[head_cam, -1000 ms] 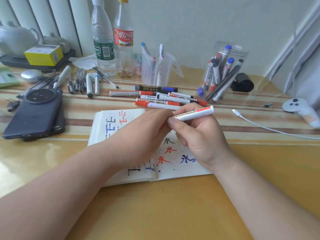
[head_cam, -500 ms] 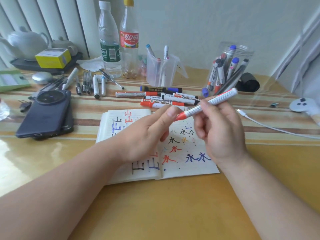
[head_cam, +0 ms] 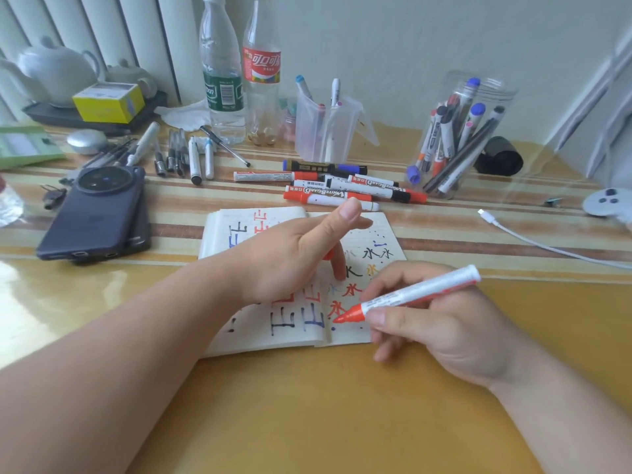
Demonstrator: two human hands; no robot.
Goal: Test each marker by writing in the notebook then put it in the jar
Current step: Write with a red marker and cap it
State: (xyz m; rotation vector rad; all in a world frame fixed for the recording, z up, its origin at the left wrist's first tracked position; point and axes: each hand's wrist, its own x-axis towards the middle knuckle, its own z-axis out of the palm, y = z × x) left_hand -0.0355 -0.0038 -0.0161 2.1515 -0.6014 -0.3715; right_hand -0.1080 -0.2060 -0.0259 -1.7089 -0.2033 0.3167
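Note:
An open notebook (head_cam: pixel 378 234) lies in the middle of the table, its pages covered with black, blue, red and yellow characters. My right hand (head_cam: pixel 455 330) grips an uncapped red whiteboard marker (head_cam: pixel 415 293); its red tip touches the right page near the gutter. My left hand (head_cam: pixel 297 258) rests over the notebook with the thumb out. One of its fingers presses the page, and a red cap (head_cam: pixel 328 255) peeks out between the curled fingers. Several more markers (head_cam: pixel 342 195) lie behind the notebook. A clear jar (head_cam: pixel 460 138) at back right holds several markers.
A dark phone (head_cam: pixel 95 213) lies at the left, with loose pens (head_cam: pixel 184 155) behind it. Two bottles (head_cam: pixel 222 80) and a clear cup of pens (head_cam: pixel 325 131) stand at the back. At the right are a white cable (head_cam: pixel 533 241), a black roll (head_cam: pixel 501 155) and a white controller (head_cam: pixel 605 203).
My left hand pulled the red cap off the marker. My right hand then brought the marker down from mid-air and set its tip on the notebook page.

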